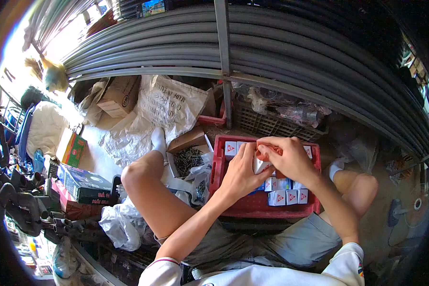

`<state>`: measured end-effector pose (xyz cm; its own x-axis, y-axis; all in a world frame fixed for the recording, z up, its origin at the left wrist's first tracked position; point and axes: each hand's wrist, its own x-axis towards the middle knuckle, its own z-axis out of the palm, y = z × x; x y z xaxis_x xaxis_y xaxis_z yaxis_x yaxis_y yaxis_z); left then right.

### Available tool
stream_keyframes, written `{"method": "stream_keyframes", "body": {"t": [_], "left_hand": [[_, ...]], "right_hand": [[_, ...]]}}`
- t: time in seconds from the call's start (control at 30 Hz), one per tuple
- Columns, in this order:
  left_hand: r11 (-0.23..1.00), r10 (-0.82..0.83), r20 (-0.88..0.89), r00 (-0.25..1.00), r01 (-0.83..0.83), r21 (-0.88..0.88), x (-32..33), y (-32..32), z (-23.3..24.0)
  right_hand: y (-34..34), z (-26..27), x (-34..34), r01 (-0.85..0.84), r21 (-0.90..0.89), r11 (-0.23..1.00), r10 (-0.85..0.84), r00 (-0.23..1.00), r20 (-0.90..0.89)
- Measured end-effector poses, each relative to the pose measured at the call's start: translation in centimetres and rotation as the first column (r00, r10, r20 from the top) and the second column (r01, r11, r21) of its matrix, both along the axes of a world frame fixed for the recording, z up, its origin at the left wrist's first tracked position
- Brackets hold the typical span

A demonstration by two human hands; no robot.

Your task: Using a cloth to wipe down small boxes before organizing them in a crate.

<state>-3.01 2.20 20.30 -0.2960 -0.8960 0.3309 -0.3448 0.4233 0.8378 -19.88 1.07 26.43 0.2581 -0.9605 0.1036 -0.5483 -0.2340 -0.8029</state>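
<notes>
My left hand holds a small white carton upright over a red plastic crate. My right hand is at the carton's top, its fingers on an orange-red piece that may be a flap or wrapper; which one I cannot tell. In the crate, small white boxes with a red triangle mark stand in rows, some at the near right, one at the far left corner and one at the far right. My hands hide the crate's middle.
An open carton of screws or nails and plastic bags lie left of the crate. A black plastic basket sits beyond it, below a metal rack of long pipes. A printed white sack and cardboard boxes are farther left.
</notes>
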Motion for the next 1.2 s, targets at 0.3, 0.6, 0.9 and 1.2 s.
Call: {"method": "stream_keyframes", "body": {"t": [0.3,0.6,0.9,1.2], "left_hand": [[0.999,0.022,0.022,1.000,-0.023,0.042,-0.7,0.6,-0.8],[1.000,0.020,0.030,0.999,-0.020,0.017,-0.8,0.6,-1.4],[0.978,-0.118,-0.279,0.953,0.160,0.131,-0.8,0.1,-1.3],[0.973,-0.119,-0.244,0.963,0.162,0.165,-0.6,0.5,-0.9]], "right_hand": [[-0.3,-0.5,-0.4,0.016,-0.046,0.999,-0.019,0.997,-0.076],[-0.4,-0.9,-0.7,-0.003,-0.038,0.999,-0.001,0.994,-0.108],[0.2,-0.7,0.7,-0.098,-0.220,0.970,0.126,0.985,0.115],[-0.7,-1.4,0.2,-0.097,-0.051,0.994,0.105,0.978,0.179]]}}
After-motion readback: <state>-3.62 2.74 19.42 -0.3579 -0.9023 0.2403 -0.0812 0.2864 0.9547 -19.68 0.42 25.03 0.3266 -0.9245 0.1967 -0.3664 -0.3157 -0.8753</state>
